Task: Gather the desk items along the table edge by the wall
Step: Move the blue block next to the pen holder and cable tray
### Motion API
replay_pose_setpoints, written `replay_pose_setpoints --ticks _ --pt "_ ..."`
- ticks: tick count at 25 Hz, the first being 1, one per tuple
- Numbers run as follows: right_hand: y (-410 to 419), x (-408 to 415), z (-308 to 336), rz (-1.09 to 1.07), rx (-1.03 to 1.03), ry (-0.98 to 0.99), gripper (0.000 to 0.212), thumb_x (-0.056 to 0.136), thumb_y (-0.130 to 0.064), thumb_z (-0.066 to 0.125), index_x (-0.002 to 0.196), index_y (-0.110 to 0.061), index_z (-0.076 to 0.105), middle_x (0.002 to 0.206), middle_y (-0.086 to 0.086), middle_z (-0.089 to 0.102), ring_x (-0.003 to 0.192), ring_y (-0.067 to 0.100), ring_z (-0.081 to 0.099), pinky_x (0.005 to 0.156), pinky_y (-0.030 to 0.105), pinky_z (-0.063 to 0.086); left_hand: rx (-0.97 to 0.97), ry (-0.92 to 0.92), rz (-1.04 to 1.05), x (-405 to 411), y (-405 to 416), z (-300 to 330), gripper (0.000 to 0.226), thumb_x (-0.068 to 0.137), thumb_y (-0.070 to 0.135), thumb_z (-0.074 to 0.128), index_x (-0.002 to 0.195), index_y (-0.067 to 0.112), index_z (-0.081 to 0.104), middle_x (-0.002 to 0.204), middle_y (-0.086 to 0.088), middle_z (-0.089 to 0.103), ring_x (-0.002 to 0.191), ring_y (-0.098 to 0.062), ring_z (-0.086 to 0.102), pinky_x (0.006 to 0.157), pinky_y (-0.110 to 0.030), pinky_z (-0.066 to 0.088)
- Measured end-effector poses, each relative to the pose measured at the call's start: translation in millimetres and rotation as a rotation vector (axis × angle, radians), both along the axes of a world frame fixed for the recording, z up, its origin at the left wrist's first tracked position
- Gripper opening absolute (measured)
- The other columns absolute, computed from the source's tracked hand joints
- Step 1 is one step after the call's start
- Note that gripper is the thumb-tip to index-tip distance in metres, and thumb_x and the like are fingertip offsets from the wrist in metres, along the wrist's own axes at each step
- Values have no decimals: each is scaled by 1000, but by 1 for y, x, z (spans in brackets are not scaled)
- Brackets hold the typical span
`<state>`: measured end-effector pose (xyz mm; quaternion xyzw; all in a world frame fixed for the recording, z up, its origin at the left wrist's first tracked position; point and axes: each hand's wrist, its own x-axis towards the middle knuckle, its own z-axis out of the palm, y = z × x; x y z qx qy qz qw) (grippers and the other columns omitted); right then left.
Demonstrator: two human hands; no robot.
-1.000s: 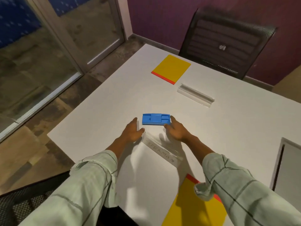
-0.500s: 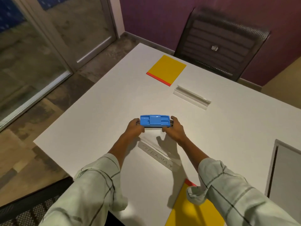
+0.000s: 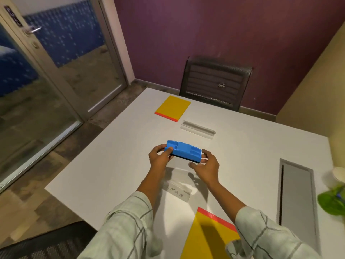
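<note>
Eraser [image 3: 183, 150]: blue whiteboard duster, held by both ends, tilted a bit – a second ago it lay flat on the table [image 3: 104, 165], now it's lifted clear of it.
Left hand [image 3: 160, 158]: fingers closed on the eraser's left end.
Right hand [image 3: 206, 166]: fingers wrapped round the right end, thumb under.
Meaning: pick-up done, carry phase starting; prob. headed toward the far edge by the purple wall.
Near nameplate [image 3: 177, 189]: clear acrylic w/ lettering, lying between the forearms, untouched.
Far nameplate [image 3: 198, 129]: clear, beyond the eraser, well apart from it.
Far pad [image 3: 173, 107]: yellow w/ red strip, near the far edge – already about where things should go.
Near pad [image 3: 209, 234]: yellow, close to the body, not yet moved.
Left to do: most of it.
</note>
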<state>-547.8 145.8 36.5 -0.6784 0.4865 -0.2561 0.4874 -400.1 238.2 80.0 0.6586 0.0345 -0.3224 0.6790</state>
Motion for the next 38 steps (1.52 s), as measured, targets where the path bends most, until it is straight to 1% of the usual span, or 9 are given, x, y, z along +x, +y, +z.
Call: replay_pose_setpoints --ticks 6,9,12,17,22,25,29,33,38 --pt "16 -102 38 38 -233 22 67 63 -33 91 121 -22 59 85 -8 58 66 6 58 59 12 48 -150 90 -80 -66 -1 34 33 77 -13 70 99 9 58 104 -16 64 96 -32 68 74 -35 62" --pt "48 -155 47 -6 -415 129 60 64 -48 87 114 -25 62 98 -9 55 75 5 54 62 10 42 -171 81 -230 -102 5 41 33 77 -15 67 95 10 54 103 -16 64 92 -32 66 68 -33 62" --pt "90 -197 47 -108 -419 175 63 65 -50 86 116 -23 60 111 -8 53 89 6 56 67 8 44 -176 83 -424 -142 14 35 33 78 -15 67 96 8 52 106 -18 65 91 -31 68 70 -35 62" --pt "140 -255 45 -213 -325 264 65 68 -44 85 122 -22 57 109 -6 61 90 9 59 73 19 52 -109 11 -672 -222 32 20 30 76 -16 65 95 5 55 109 -20 64 100 -35 68 70 -37 62" --pt "148 -311 44 -339 -252 385 60 66 -47 83 117 -22 63 100 -4 68 84 9 62 65 17 50 -57 -241 -931 -289 21 7 32 75 -6 74 99 9 58 115 -15 62 106 -30 66 78 -38 62" --pt "137 -343 37 -397 -223 471 49 64 -50 81 103 -25 67 85 -8 68 73 9 62 55 20 50 7 -584 -1203 -319 7 -2 49 77 12 80 119 15 54 125 -4 58 114 -23 61 91 -33 55" --pt "103 -382 22 -467 -146 551 47 62 -48 84 94 -20 65 80 -5 68 68 14 63 50 25 49 80 -1007 -1481 -354 -16 -11 69 82 25 72 142 13 40 147 -6 43 135 -23 43 106 -32 38" --pt "57 -413 -1 -500 -104 615 49 66 -45 83 97 -14 63 83 4 70 69 21 63 54 29 51 177 -1093 -1603 -378 -47 -17 72 87 25 66 149 14 32 162 -8 21 148 -26 21 116 -40 30" --pt "12 -440 -28 -519 -59 691 66 74 -44 81 127 -12 55 101 11 69 89 30 66 67 35 54 277 -1135 -1727 -403 -91 -30 70 89 28 64 149 14 31 162 -9 20 149 -28 21 118 -44 29"
